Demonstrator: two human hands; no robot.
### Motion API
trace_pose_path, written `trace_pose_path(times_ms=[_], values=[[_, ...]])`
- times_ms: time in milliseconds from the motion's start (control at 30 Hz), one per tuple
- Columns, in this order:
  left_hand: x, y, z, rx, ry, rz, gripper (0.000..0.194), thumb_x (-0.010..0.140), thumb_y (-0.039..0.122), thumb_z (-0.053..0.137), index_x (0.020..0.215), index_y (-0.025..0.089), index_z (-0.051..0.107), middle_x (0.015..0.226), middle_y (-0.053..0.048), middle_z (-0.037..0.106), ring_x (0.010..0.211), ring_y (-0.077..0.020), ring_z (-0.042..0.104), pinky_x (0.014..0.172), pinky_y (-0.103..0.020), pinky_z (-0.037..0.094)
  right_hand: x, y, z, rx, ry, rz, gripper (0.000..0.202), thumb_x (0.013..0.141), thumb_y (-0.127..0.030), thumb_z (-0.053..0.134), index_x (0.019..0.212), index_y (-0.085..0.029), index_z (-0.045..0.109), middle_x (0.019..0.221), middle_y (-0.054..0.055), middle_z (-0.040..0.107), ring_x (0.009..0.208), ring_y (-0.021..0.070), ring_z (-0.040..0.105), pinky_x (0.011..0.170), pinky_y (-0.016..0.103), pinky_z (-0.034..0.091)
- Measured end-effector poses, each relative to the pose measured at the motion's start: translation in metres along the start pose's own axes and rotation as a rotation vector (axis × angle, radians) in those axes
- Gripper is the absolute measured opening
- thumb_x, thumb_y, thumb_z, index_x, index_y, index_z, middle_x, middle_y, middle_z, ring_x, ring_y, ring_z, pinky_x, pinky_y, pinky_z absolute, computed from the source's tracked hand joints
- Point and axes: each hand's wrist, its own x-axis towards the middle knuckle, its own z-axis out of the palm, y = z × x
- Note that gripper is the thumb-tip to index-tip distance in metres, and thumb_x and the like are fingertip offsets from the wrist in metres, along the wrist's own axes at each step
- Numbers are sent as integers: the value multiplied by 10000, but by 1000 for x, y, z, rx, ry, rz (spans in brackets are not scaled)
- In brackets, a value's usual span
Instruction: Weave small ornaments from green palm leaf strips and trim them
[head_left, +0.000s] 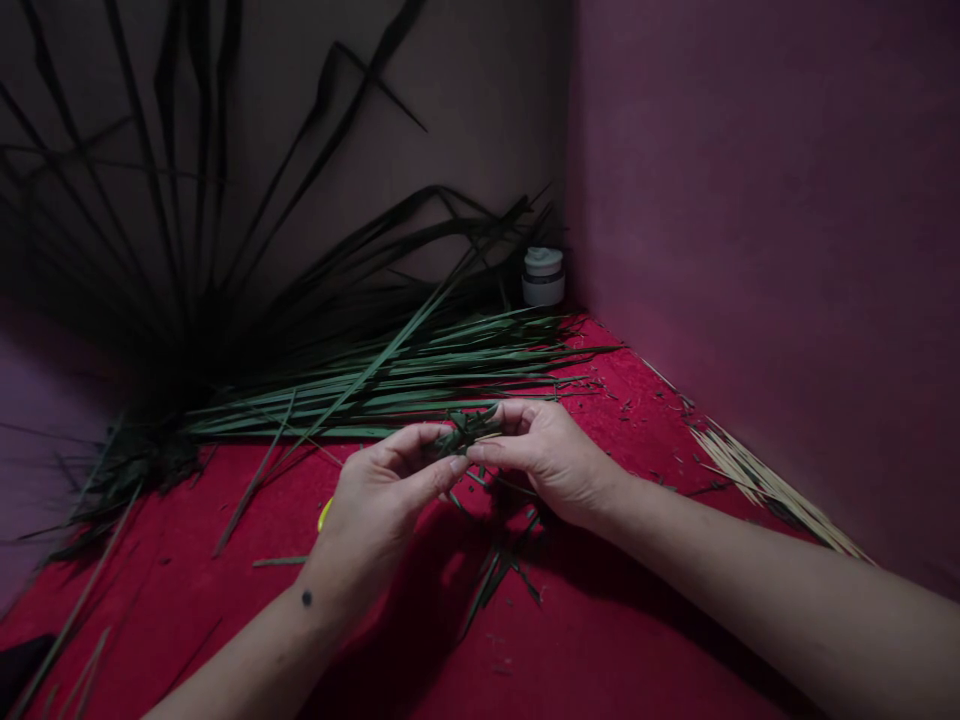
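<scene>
Between my two hands is a small piece of folded dark green leaf strips (466, 428), held up above the red floor. My left hand (379, 490) pinches its left end between thumb and fingers. The thumb and fingers of my right hand (551, 455) close on its right end, so the two thumb tips nearly meet. Parts of the leaf piece are hidden behind the fingers. Below the hands lie several loose green leaf scraps (495, 575). A yellow object (324, 515) shows only partly behind my left wrist.
Long green leaf blades (390, 375) lie in a pile beyond my hands. Dark fronds (202, 200) rise against the back wall. A white lidded jar (543, 277) stands in the corner. Pale thin sticks (772, 490) lie along the right wall (765, 200). Scraps dot the red floor (600, 620).
</scene>
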Motion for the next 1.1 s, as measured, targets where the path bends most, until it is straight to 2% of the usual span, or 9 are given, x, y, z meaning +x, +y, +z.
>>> trace_pose_path(times_ms=[433,600,767,933,1100], values=[[3,-5,-4,56,-29,3,205,654,206,775,844,208,699,790,18,702,741,-120,639,692,-201,485,2,0,0,-64,39,-31,232,588,-234,777,709,-124,612,666,-16,590,600,90,524,565,229,383],[7,-7,-8,94,-98,-23,274,654,261,781,909,219,688,825,9,706,748,-125,640,700,-213,496,0,-2,1,-81,48,-6,137,641,-180,709,720,-131,608,642,-18,578,546,81,510,530,226,387],[8,-8,-5,-72,-134,-55,224,739,247,712,955,203,674,888,-4,685,774,-113,624,740,-221,497,-2,-2,1,-140,48,5,157,646,-190,702,767,-128,623,647,-14,579,532,74,506,516,217,378],[7,-9,1,-274,-102,-111,115,690,158,734,789,167,677,724,10,665,664,-90,608,657,-185,493,-4,-1,4,-165,54,34,151,617,-189,695,722,-129,604,623,-12,576,521,85,509,500,223,373],[5,-11,5,-309,-50,-115,124,664,128,736,765,153,669,726,-4,674,667,-104,615,663,-202,502,-5,-1,7,-184,66,43,120,594,-167,675,672,-130,591,593,-19,563,503,80,494,491,222,365]])
